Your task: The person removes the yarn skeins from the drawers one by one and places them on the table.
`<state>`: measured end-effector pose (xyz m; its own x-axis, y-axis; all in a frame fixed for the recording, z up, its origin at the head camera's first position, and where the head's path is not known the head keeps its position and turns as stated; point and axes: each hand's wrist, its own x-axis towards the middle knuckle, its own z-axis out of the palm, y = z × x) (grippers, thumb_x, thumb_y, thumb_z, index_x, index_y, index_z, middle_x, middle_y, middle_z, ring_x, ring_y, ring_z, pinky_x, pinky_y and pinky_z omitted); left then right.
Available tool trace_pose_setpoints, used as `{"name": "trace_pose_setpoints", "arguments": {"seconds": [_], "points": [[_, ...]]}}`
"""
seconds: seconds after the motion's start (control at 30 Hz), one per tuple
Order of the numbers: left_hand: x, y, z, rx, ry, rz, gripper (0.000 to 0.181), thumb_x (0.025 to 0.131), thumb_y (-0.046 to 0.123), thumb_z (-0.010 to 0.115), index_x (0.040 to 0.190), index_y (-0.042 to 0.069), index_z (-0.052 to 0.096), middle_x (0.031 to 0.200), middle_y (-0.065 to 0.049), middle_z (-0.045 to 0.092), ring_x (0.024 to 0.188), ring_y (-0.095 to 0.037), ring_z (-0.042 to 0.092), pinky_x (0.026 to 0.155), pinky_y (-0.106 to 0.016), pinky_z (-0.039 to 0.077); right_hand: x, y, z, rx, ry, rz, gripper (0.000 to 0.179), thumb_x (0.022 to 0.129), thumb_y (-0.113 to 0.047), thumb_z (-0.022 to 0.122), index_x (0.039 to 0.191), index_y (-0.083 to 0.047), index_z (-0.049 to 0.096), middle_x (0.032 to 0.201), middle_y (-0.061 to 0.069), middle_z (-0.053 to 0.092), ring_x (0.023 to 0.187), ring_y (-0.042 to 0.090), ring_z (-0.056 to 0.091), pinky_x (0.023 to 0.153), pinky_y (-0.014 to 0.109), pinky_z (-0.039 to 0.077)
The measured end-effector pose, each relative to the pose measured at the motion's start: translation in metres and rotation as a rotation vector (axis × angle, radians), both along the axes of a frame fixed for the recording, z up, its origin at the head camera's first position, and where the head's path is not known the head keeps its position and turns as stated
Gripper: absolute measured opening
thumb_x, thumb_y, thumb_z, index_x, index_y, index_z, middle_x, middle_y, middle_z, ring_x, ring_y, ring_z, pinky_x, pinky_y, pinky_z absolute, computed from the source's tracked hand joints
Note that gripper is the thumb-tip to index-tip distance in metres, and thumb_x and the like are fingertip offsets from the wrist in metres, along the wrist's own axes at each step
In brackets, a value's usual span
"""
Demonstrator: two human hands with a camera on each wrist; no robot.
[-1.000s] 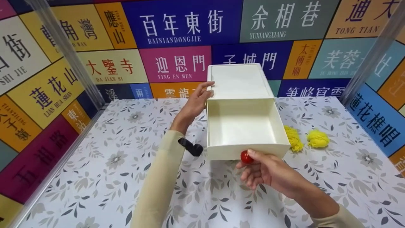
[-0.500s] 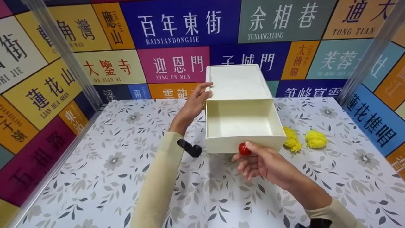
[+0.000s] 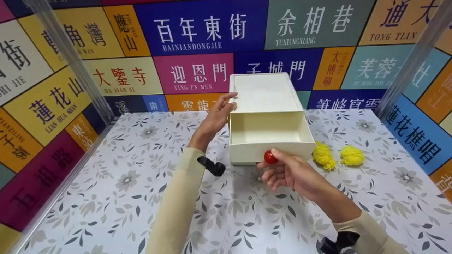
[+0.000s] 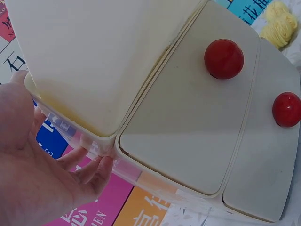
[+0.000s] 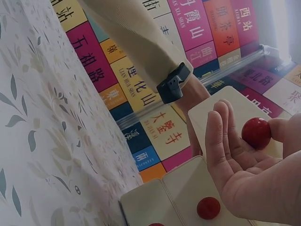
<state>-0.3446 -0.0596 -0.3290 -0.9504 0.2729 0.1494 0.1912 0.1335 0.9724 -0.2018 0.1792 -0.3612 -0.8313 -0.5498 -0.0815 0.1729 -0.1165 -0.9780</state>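
Drawer [image 3: 243, 151] juts from white cabinet [image 3: 265, 92] on patterned desk [image 3: 123, 215]

A person's right hand [image 3: 291, 173] pinches the red knob [image 3: 271, 156] on the drawer's near face, a hold that seems suited to guiding it straight. On the left, the left hand [image 3: 219, 114] rests its relaxed fingers against the cabinet's side, likely bracing it against shifting. Two yellow yarn bundles [image 3: 352, 156] lie to the right, apparently out of the drawer's path.
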Motion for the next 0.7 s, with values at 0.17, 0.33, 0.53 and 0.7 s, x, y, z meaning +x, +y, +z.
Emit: {"name": "trace_pose_setpoints", "arguments": {"seconds": [0.17, 0.33, 0.53, 0.7], "points": [[0.001, -0.001, -0.001, 0.0, 0.0, 0.002, 0.042, 0.107, 0.024, 0.043, 0.148, 0.02, 0.043, 0.135, -0.016, 0.052, 0.118, -0.025, 0.056, 0.105, -0.043, 0.049, -0.006, -0.005, -0.001, 0.008, -0.007, -0.056, 0.053, 0.105, -0.046, 0.044, 0.116, 0.0, 0.068, 0.085, 0.003, 0.076, 0.07, 0.013, 0.069, 0.066, 0.026, 0.058], [0.0, 0.0, -0.001, 0.006, -0.004, -0.006, 0.042, 0.107, 0.022, 0.042, 0.149, 0.018, 0.043, 0.135, -0.018, 0.051, 0.118, -0.025, 0.055, 0.105, -0.042, 0.05, -0.016, -0.009, -0.002, -0.011, 0.002, -0.09, 0.054, 0.105, -0.046, 0.044, 0.115, 0.001, 0.068, 0.084, 0.003, 0.076, 0.069, 0.014, 0.068, 0.065, 0.026, 0.058], [0.0, 0.0, 0.0, -0.004, -0.008, -0.003, 0.042, 0.107, 0.023, 0.042, 0.149, 0.019, 0.042, 0.138, -0.017, 0.05, 0.121, -0.026, 0.054, 0.108, -0.043, 0.048, -0.027, -0.013, -0.002, -0.042, -0.003, -0.12, 0.051, 0.105, -0.046, 0.043, 0.112, -0.002, 0.069, 0.083, 0.003, 0.075, 0.068, 0.016, 0.069, 0.065, 0.026, 0.059], [0.0, 0.0, 0.0, -0.014, -0.013, 0.0, 0.042, 0.107, 0.024, 0.042, 0.149, 0.02, 0.042, 0.14, -0.017, 0.049, 0.123, -0.027, 0.054, 0.111, -0.045, 0.045, -0.035, -0.015, -0.002, -0.062, -0.009, -0.136, 0.047, 0.105, -0.044, 0.044, 0.108, -0.005, 0.071, 0.081, 0.004, 0.076, 0.066, 0.016, 0.069, 0.064, 0.026, 0.059]]}}
